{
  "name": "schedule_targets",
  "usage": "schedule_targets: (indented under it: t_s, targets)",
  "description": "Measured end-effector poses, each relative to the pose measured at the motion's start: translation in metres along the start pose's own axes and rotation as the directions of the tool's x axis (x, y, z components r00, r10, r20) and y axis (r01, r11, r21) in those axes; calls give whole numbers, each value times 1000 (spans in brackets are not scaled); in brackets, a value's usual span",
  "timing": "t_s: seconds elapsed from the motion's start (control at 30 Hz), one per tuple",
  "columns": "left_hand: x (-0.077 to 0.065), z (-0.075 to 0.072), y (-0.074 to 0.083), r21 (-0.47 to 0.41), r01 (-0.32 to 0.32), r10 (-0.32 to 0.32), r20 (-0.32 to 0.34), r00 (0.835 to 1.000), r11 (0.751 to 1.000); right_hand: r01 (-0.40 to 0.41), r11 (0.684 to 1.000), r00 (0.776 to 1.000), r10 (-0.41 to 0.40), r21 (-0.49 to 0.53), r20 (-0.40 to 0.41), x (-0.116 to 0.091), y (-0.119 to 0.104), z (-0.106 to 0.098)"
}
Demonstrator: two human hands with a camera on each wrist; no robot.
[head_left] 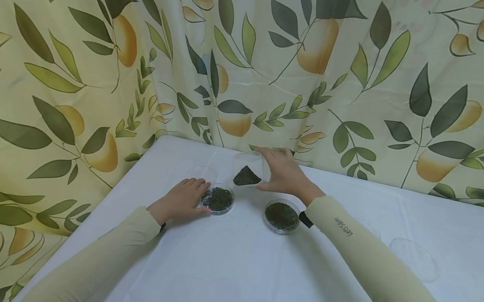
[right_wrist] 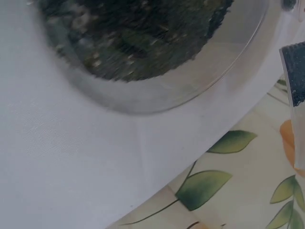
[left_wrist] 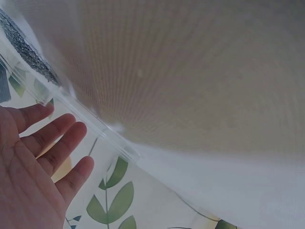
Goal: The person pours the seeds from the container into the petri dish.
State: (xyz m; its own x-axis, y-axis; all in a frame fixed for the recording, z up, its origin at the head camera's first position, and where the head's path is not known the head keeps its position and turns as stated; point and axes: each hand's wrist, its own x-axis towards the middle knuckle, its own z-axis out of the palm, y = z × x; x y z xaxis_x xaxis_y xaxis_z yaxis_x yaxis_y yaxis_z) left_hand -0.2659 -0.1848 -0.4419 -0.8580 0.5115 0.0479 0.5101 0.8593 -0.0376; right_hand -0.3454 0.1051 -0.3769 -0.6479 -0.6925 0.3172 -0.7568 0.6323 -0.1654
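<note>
My right hand (head_left: 284,174) grips a clear round dish (head_left: 256,163) by its right side. That dish is tilted above the table, with dark crumbly material (head_left: 247,176) gathered in its lower part. Just below and left of it, a petri dish of dark green flakes (head_left: 218,199) stands on the table. My left hand (head_left: 184,198) rests against that dish's left side; the left wrist view shows the fingers (left_wrist: 62,136) extended and slightly spread. A second filled petri dish (head_left: 281,216) sits below my right wrist and looms large in the right wrist view.
A clear lid (head_left: 203,172) lies behind my left hand. Two faint clear round pieces lie to the right, the larger being a disc (head_left: 413,259) beyond my right forearm. White cloth (head_left: 225,281) covers the table. A leaf-patterned curtain (head_left: 245,59) hangs along the table's back edge.
</note>
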Motion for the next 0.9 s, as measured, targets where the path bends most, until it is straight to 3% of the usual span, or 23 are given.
schedule_targets:
  t_s: [0.57, 0.9]
  targets:
    - [2, 7, -3, 1, 12, -12, 0, 1000, 1000, -176, 983, 984, 177, 53, -9, -27, 46, -4]
    - [1, 5, -1, 10, 12, -12, 9, 1000, 1000, -264, 961, 965, 262, 79, 24, -43, 57, -6]
